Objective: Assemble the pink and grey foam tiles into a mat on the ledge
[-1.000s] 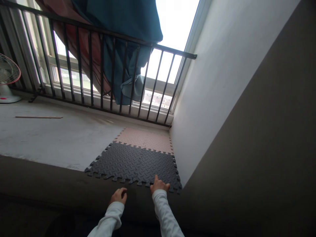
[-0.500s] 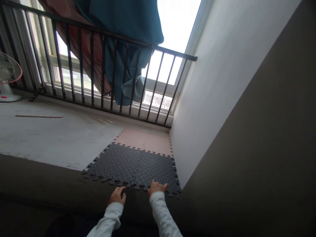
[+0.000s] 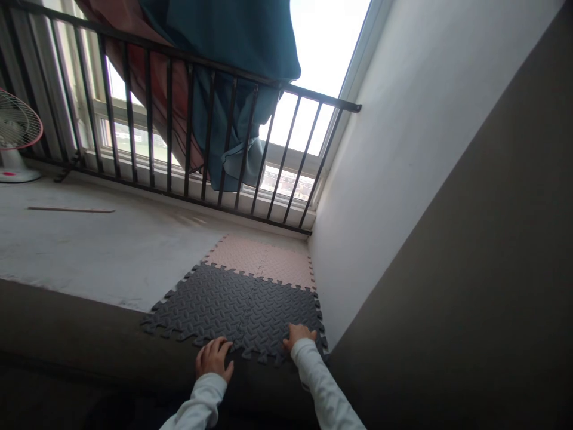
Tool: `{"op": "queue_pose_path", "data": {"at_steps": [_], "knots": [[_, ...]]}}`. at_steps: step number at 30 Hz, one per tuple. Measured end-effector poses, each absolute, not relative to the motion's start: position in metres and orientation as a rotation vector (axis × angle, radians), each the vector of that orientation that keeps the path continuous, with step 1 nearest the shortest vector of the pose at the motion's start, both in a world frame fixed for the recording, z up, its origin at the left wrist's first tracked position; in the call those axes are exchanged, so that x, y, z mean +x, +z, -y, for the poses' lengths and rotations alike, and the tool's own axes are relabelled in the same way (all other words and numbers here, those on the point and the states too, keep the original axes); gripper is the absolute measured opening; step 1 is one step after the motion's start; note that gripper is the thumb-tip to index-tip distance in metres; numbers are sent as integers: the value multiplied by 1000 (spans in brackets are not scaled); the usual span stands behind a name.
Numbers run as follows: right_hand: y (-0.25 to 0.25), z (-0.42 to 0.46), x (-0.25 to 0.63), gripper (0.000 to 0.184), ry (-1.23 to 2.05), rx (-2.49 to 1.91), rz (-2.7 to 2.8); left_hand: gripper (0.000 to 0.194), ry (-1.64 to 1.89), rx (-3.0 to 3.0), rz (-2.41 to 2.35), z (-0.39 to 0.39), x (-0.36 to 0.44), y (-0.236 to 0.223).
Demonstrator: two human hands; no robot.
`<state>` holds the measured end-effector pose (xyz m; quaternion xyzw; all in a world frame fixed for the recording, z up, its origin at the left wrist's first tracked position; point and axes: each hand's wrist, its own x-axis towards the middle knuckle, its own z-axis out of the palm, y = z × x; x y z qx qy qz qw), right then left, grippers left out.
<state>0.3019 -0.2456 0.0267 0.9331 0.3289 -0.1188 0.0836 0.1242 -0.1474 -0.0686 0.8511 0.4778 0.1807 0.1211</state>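
Note:
Two black foam puzzle mats (image 3: 210, 301), joined side by side, lie on a white ledge with their toothed front edge sticking out past it. Behind them, pink foam puzzle mats (image 3: 264, 260) lock into their far edge. My left hand (image 3: 213, 358) is at the front edge of the black mats, fingers apart; whether it touches the foam I cannot tell. On top of the right black mat, close to its front right corner, rests my right hand (image 3: 299, 335), thumb and fingers spread on the surface.
The white ledge (image 3: 98, 251) runs left and drops off at its front. A thin stick (image 3: 71, 209) and a fan (image 3: 18, 137) are on it. Dark metal railing (image 3: 170, 131) stands behind, with teal and pink curtains (image 3: 224, 42) at the window. A wall (image 3: 380, 179) borders the right.
My right hand has moved right from the front edge onto the mat. My left hand has spread its fingers. The front edge of the black mats has shifted slightly toward me.

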Motion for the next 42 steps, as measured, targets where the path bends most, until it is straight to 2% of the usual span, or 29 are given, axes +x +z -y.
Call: {"op": "queue_pose_path", "data": {"at_steps": [4, 6, 9, 14, 20, 25, 36, 42], "knots": [[31, 244, 341, 84, -470, 2697, -804, 33, 500, 2463, -1460, 146, 126, -66], [28, 243, 356, 94, -578, 2664, -812, 29, 472, 2457, -1484, 144, 127, -64], [21, 237, 371, 90, -682, 2603, -941, 26, 432, 2478, -1472, 143, 131, -61], [14, 228, 379, 77, -650, 2611, -979, 30, 356, 2601, -1434, 144, 135, -60], [15, 224, 376, 80, -682, 2599, -940, 34, 304, 2728, -1397, 144, 137, -66], [17, 224, 374, 77, -678, 2641, -942, 40, 263, 2747, -1353, 141, 138, -75], [15, 222, 373, 75, -657, 2533, -967, 35, 550, 2626, -1404, 142, 142, -69], [14, 222, 374, 75, -653, 2538, -971, 35, 828, 2465, -1379, 137, 144, -63]]}}
